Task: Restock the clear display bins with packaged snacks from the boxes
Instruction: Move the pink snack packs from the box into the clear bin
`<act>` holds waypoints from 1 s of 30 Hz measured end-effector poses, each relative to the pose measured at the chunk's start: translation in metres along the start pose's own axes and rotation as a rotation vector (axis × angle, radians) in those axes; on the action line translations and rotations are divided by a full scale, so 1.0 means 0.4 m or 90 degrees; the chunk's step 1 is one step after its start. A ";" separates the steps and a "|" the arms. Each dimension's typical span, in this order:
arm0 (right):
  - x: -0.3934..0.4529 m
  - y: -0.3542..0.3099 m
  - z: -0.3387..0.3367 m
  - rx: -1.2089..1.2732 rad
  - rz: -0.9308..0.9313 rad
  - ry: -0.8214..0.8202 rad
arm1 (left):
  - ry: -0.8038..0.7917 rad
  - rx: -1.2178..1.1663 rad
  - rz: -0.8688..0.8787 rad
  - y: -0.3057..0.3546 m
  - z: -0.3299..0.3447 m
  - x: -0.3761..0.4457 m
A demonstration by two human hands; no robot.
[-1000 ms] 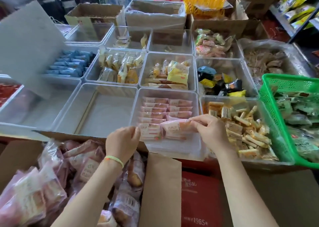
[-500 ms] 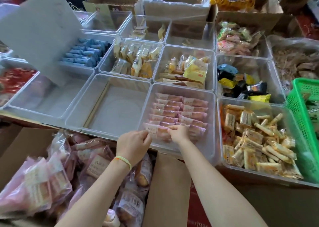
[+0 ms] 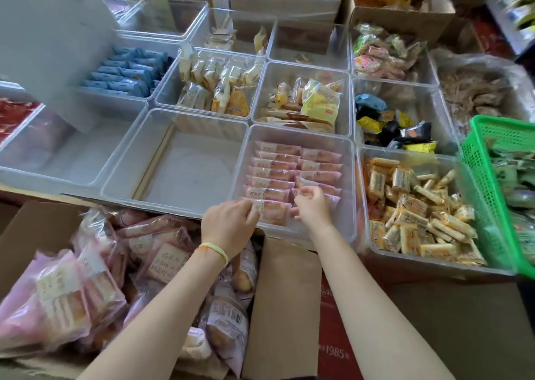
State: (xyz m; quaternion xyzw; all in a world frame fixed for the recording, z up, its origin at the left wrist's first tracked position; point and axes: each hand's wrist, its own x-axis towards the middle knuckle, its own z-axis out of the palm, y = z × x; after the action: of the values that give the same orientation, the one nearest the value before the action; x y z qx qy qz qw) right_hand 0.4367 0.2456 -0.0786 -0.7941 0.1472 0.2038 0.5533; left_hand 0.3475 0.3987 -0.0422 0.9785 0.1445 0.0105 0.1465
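A clear bin (image 3: 347,177) in the front row holds two columns of pink-wrapped snack packets (image 3: 278,174). My left hand (image 3: 228,226) pinches the left end of the nearest pink packet (image 3: 273,210) at the bin's front. My right hand (image 3: 311,206) has curled fingers on the front packets of the right column, beside that packet's right end. Below the bins, an open cardboard box (image 3: 285,307) holds several more pink packets (image 3: 95,278).
An empty clear bin (image 3: 185,174) sits left of the pink one. A bin of yellow wafer sticks (image 3: 417,209) is to the right, then a green basket (image 3: 492,177). Other bins behind hold blue, yellow and mixed snacks. A grey board (image 3: 49,38) leans at the left.
My right hand has moved left from the bin's right side to its front middle. The pink packet now lies at the front of the left column. The camera has moved closer.
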 end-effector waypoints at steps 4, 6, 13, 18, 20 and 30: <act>-0.171 -0.023 -0.013 0.057 -0.052 0.045 | 0.041 -0.324 0.032 -0.023 -0.047 -0.028; -0.251 -0.021 0.005 0.066 -0.036 0.013 | 0.148 -0.389 0.056 -0.057 -0.086 -0.061; -0.438 -0.007 0.182 -0.020 0.033 -0.262 | 0.104 -0.291 -0.054 -0.287 -0.149 -0.181; -0.447 -0.011 0.317 -0.145 -0.078 -0.240 | 0.038 -0.293 -0.116 -0.386 -0.169 -0.241; -0.440 -0.011 0.357 -0.253 -0.073 -0.222 | -0.029 -0.275 -0.112 -0.406 -0.171 -0.252; -0.459 0.022 0.374 -0.556 -0.194 -0.087 | -0.046 -0.370 -0.070 -0.444 -0.134 -0.287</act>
State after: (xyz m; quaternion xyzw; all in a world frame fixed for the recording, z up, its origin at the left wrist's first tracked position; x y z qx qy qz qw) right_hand 0.2482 0.3847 -0.0422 -0.9500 -0.1078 0.2149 0.1993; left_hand 0.1846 0.5436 -0.0397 0.8860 0.1831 0.0088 0.4258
